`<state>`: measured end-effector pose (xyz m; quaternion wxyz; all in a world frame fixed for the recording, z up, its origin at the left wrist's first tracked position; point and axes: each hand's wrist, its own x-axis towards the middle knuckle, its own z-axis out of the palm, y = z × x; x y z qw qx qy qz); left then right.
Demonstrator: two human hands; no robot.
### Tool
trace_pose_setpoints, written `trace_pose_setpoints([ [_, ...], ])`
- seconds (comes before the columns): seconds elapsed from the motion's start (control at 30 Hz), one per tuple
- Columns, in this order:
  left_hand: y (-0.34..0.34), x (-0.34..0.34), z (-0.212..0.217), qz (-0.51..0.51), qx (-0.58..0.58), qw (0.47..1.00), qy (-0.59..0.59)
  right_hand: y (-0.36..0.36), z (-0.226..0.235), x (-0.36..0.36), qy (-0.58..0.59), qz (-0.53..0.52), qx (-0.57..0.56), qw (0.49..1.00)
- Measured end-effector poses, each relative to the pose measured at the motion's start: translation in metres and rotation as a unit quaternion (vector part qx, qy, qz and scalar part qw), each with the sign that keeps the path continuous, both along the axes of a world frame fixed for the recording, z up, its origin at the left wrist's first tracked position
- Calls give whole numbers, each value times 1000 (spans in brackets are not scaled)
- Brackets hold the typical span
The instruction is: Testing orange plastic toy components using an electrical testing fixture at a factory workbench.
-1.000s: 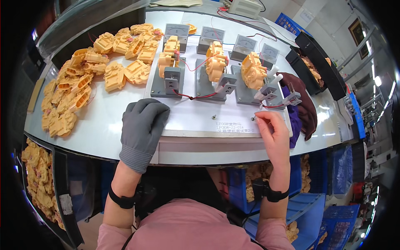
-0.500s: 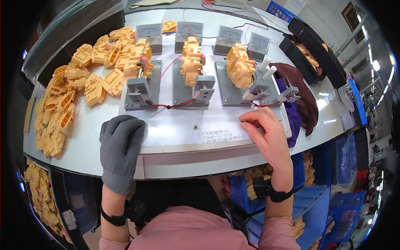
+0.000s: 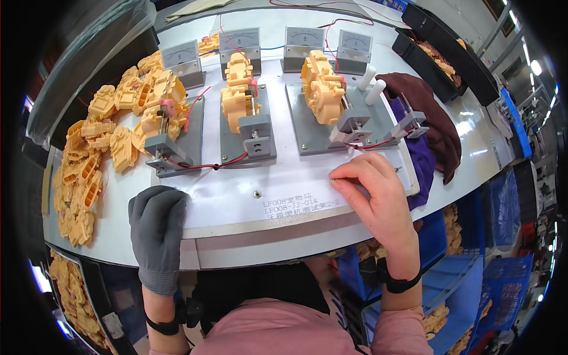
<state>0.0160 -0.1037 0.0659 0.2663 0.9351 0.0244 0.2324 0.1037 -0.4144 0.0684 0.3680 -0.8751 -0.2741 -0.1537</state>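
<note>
The right thumb and forefinger come nearly together at a tiny dark piece [image 3: 333, 178] on or just above the white board [image 3: 222, 204], yet whether they pinch it or merely touch beside it I cannot tell. That bare right hand [image 3: 378, 198] lies low over the board's near edge, its other fingers curled in, probably so that only the two tips do the fine work. The left hand [image 3: 157, 228], in a grey glove, rests at the board's near left corner with its fingers together and bent under; the palm is hidden, so I cannot say whether anything is in it — the pose looks like one for leaning or steadying. Between the hands a small screw [image 3: 257, 194] sits in the board, likely fixing it. Beyond, three yellow-orange housings [image 3: 322, 97] stand upright on grey fixtures [image 3: 260, 136], seemingly propped so their workings face the near end blocks, where red and black wires [image 3: 213, 166] run across. Analog meters [image 3: 239, 40] line up behind, dials toward the person, presumably for easy reading. Loose housings [image 3: 80, 177] heap at the left, and purple cloth [image 3: 419, 163] lies at the right — both off the board's middle.
</note>
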Motion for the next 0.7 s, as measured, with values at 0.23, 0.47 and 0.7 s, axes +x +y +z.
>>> trace_pose_setpoints([
  [0.23,1,0,-1,0,3,1000,-4,1,-2,0,-34,-5,-12,999],
  [0.47,0,0,-1,1,-4,1000,-2,0,-2,-1,-56,-4,-9,998],
  [0.7,3,-1,0,-14,9,1000,16,-1,1,-3,-27,0,-19,999],
])
